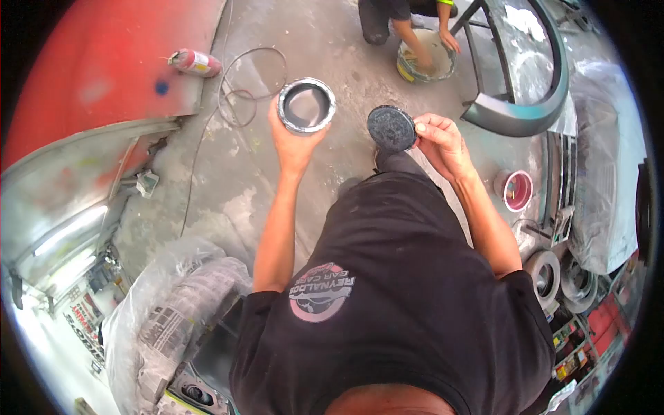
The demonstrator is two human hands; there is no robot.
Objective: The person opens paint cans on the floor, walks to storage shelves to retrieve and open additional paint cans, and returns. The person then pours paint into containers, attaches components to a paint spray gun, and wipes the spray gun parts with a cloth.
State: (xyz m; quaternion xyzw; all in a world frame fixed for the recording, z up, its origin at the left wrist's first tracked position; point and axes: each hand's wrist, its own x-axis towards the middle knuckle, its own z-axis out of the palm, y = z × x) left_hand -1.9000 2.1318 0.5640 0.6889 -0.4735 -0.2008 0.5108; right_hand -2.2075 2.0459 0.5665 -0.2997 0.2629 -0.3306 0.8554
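Note:
My left hand (296,144) is wrapped round an uncovered paint can (306,127), its rim facing up and its inside greyish. To the right, my right hand (443,142) pinches the edge of a round, dark lid (391,128) between thumb and fingers. The lid is tilted, with its dark, stained face toward me. Can and lid are apart, both held in front of my body above the floor. How much is in the can I cannot tell.
A co-worker (404,14) reaches into a bucket (408,68) ahead. A dark bumper (515,117) stands at right, near a red-pink tub (515,191). On the left are a red car panel (104,76), a red bottle (195,62) and a hose (220,97) along the floor.

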